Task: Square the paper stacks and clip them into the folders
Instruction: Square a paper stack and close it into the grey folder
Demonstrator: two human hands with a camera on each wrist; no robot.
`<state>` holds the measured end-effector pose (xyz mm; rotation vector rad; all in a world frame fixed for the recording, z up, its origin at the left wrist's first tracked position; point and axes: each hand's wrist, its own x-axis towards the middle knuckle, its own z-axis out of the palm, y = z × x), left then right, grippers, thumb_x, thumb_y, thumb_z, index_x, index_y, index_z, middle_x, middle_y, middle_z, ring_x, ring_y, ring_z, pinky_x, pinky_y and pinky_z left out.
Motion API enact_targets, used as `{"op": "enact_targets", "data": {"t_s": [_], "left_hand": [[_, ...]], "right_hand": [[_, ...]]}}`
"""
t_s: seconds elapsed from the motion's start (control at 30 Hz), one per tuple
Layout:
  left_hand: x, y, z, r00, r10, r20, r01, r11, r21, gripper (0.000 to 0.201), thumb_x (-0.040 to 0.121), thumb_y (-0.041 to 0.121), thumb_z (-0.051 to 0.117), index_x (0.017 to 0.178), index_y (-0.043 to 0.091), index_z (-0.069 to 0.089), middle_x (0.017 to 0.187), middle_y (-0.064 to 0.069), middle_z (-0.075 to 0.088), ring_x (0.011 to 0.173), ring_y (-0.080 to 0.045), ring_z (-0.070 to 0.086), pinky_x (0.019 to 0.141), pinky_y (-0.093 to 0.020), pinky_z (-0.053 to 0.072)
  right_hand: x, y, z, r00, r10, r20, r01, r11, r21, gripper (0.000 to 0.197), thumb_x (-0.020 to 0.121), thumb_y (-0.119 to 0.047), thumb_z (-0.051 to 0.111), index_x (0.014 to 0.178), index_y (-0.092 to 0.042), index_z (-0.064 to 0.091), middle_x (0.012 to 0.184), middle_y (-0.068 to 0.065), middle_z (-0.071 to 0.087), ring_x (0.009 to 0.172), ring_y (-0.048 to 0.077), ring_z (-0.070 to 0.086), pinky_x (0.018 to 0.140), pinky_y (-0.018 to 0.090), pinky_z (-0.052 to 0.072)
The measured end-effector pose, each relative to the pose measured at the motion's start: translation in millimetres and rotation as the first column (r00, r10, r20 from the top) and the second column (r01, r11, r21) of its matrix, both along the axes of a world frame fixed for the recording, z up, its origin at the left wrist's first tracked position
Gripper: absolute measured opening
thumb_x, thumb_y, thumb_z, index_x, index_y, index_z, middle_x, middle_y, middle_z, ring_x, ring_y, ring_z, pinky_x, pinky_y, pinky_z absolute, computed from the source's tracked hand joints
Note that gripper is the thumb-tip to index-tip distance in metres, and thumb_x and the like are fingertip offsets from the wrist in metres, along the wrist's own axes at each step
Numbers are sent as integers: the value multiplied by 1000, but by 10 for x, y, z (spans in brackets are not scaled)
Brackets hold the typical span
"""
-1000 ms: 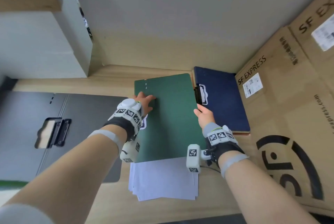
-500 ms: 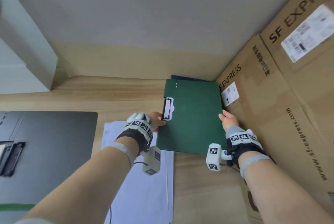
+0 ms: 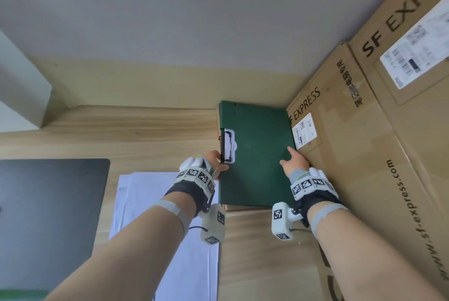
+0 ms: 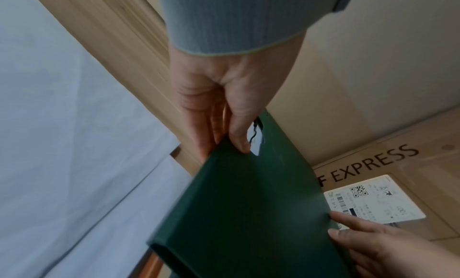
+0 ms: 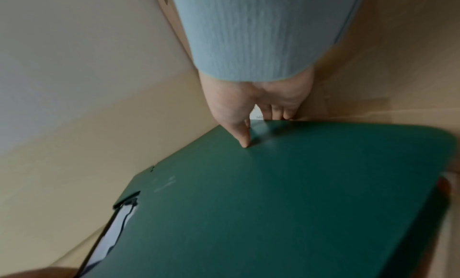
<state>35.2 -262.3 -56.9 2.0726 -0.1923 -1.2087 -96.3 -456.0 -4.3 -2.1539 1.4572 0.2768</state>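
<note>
Lying flat at far left on the wooden table [image 3: 150, 135]: a black folder [image 3: 48, 215], cut off by the frame edge. Sitting just right of it, loose white paper [image 3: 165, 240], sheets fanned unevenly, long axis running away from the person, its far right corner tucking under the green folder [image 3: 257, 152]. Gripping the green folder's left edge just below the white clip [image 3: 229, 146]: left hand [image 3: 213, 163], thumb on the cover and fingers curling beneath, seen clearly from the left wrist [image 4: 224, 105]. Resting in the far right corner of the table, the green folder, closed, long axis pointing away from the person toward the wall, clip on the left long edge, right edge touching the cardboard box [image 3: 364, 154]. Pinching that right edge: right hand [image 3: 294, 165], thumb tip pressing down on the cover, the other fingers wedged between folder and box [image 5: 254, 105]. Standing at far right, more boxes printed SF EXPRESS with white labels [image 3: 306, 134]. Compared with half a second ago: green folder sitting closer to the wall and tighter against the box, no longer showing the dark blue edge behind its far end; right hand shifting from the outer edge onto the cover; left hand keeping the same grip by the clip.
</note>
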Motion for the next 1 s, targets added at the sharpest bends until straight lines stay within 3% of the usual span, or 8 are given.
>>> {"op": "enact_targets", "data": {"t_s": [0.07,0.17,0.27,0.37,0.5,0.77,0.9,1.0], "left_hand": [[35,-26,-116,1000,-23,5,22,1000,17,33,78,22,69,105,10,56,94,-14,70,85,-33,72,80,-47,58],[-108,-22,312,998,-57,36,57,998,8,33,83,17,66,112,7,53,96,-16,67,90,-34,70,83,-45,58],[-168,-87,458,983,-148,112,147,989,24,29,89,11,61,116,9,51,104,-17,60,99,-31,62,81,-28,47],[-168,-115,459,974,-155,166,151,988,35,42,89,11,61,127,3,45,119,-10,59,115,-29,56,79,-24,39],[-128,-69,346,963,-181,200,166,982,89,53,87,24,65,132,6,43,122,-15,62,113,-31,59,90,-34,46],[214,676,212,960,-167,225,127,975,184,47,86,30,63,126,11,48,116,-18,66,102,-33,65,89,-39,52],[353,1241,206,944,-190,269,114,955,274,45,87,23,62,128,11,48,127,-17,57,110,-35,60,95,-41,49],[371,1588,134,918,-230,323,99,921,376,47,84,31,62,128,20,47,133,-13,43,104,-36,60,95,-46,49]], "right_hand": [[-2,22,-30,999,34,-13,-35,999,-26,54,94,-12,47,145,-22,34,157,4,22,133,28,42,103,36,40],[6,65,-66,994,112,-15,-113,992,-62,49,94,-13,48,141,-19,41,159,1,12,141,23,30,108,34,35],[15,100,-79,993,108,46,-107,994,-30,44,93,-12,51,137,-17,48,155,2,28,141,22,32,109,32,33],[19,183,-81,992,96,86,-96,995,-1,39,92,-13,52,131,-16,54,146,5,43,132,26,43,106,32,37],[60,369,-99,988,107,111,-113,992,54,38,92,-15,51,130,-17,54,141,8,48,127,28,48,102,32,40],[332,1094,-55,951,124,284,-160,982,105,32,91,-7,43,115,-12,63,116,9,65,95,26,61,77,25,45],[432,1589,-102,944,96,315,-156,973,171,30,88,-6,41,104,-11,66,89,4,63,69,19,58,83,36,56],[436,1833,-180,962,76,261,-140,961,237,29,89,-4,41,102,-14,65,99,6,66,71,23,62,85,36,55]]}}
